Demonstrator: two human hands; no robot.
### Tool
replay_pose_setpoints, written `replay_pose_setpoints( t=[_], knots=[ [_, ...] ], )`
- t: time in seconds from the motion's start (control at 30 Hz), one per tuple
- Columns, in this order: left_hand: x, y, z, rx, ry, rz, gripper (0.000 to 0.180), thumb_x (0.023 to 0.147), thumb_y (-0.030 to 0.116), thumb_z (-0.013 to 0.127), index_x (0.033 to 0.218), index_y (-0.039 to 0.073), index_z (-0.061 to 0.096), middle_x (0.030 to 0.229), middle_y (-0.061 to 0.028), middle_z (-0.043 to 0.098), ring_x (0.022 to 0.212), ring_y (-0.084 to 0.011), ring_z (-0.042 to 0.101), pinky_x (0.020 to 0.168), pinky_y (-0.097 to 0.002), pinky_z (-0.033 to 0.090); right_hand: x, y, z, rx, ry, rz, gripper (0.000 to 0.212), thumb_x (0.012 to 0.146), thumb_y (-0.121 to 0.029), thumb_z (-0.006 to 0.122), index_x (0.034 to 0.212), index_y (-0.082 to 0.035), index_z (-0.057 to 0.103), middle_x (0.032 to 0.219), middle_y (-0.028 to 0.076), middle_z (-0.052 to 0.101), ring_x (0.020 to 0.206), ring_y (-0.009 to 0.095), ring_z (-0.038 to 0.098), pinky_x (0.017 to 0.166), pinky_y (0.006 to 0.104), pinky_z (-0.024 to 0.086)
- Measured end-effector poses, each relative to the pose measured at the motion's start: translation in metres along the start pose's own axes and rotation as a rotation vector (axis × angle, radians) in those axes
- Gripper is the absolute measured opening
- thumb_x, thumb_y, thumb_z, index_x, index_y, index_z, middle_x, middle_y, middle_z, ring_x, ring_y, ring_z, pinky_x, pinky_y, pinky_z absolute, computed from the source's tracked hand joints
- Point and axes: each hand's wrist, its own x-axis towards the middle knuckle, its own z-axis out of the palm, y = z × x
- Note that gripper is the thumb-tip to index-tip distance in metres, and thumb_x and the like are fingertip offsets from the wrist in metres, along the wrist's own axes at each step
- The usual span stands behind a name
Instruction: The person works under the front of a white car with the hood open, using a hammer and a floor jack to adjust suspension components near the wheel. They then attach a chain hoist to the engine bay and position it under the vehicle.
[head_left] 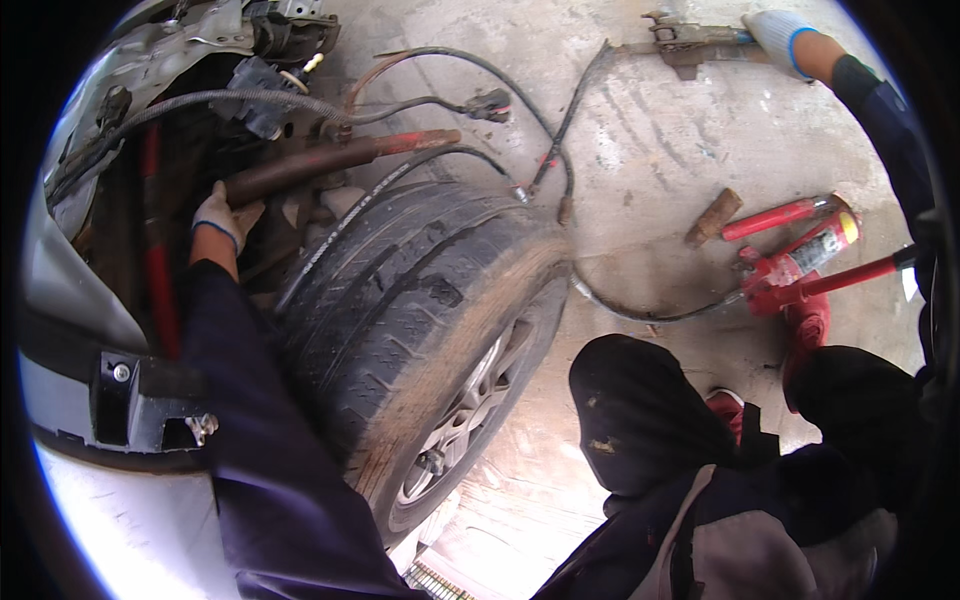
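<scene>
My left hand [217, 219], in a pale work glove with a blue cuff, is closed at the lower end of a rusty hydraulic ram [305, 165]. The ram lies slanted inside the opened front of a car, its red-tipped end pointing right; the glove hides part of my grip. Far off at the upper right, my right hand [783, 43], gloved alike, is closed round the end of a metal tool [700, 38] with a clamp-like head, lying on the concrete. Just right of my left arm stands the car's wheel with a worn tyre [400, 290].
A red hydraulic hand pump [790, 270] sits by my right foot, its black hose [655, 318] running toward the tyre. Beside it are a red bar [770, 218] and a rusty block [714, 218]. Black cables [480, 65] loop over the floor. A bumper edge [120, 400] stands at left.
</scene>
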Motion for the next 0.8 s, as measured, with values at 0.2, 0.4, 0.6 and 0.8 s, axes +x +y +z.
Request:
replay_pose_setpoints(
  t=[0.2, 0.4, 0.6, 0.8],
  knots=[
    [0.023, -0.005, -0.005, -0.009, -0.05, 0.102, 0.064, 0.106, 0.05, 0.053, 0.145, -0.001, 0.047, 0.139, -0.027, 0.056, 0.125, -0.0453, 0.06, 0.108, -0.0561, 0.049, 0.032, -0.018, -0.021, 0.185, -0.101, -0.114, 0.047, 0.082, 0.002, 0.067, 0.129, -0.003, 0.066, 0.126, 0.021, 0.069, 0.119, 0.035, 0.067, 0.1, 0.0401, 0.055],
    [0.029, -0.006, -0.007, -0.018, -0.042, 0.09, 0.059, 0.105, 0.046, 0.057, 0.139, -0.002, 0.05, 0.134, -0.0242, 0.059, 0.119, -0.0421, 0.063, 0.103, -0.0537, 0.053, 0.098, -0.04, -0.002, 0.778, 0.236, 0.043, 0.046, 0.097, -0.018, 0.062, 0.139, -0.002, 0.062, 0.136, 0.02, 0.066, 0.127, 0.029, 0.063, 0.112, 0.036, 0.048],
    [0.029, -0.005, -0.009, -0.031, -0.06, 0.098, 0.053, 0.106, 0.044, 0.058, 0.133, -0.002, 0.054, 0.13, -0.0207, 0.061, 0.114, -0.038, 0.066, 0.1, -0.0523, 0.055, 0.114, -0.058, 0.005, 0.46, 0.025, -0.057, 0.045, 0.096, -0.032, 0.07, 0.131, -0.004, 0.07, 0.128, 0.017, 0.072, 0.117, 0.026, 0.068, 0.104, 0.0339, 0.052],
    [0.027, -0.003, -0.007, -0.045, -0.037, 0.068, 0.057, 0.106, 0.044, 0.057, 0.138, -0.003, 0.051, 0.135, -0.0222, 0.06, 0.12, -0.0397, 0.063, 0.107, -0.0519, 0.051, 0.114, -0.063, -0.007, 0.445, -0.016, -0.12, 0.049, 0.098, -0.039, 0.068, 0.129, -0.002, 0.071, 0.125, 0.019, 0.072, 0.115, 0.026, 0.069, 0.103, 0.035, 0.053]
  ],
)
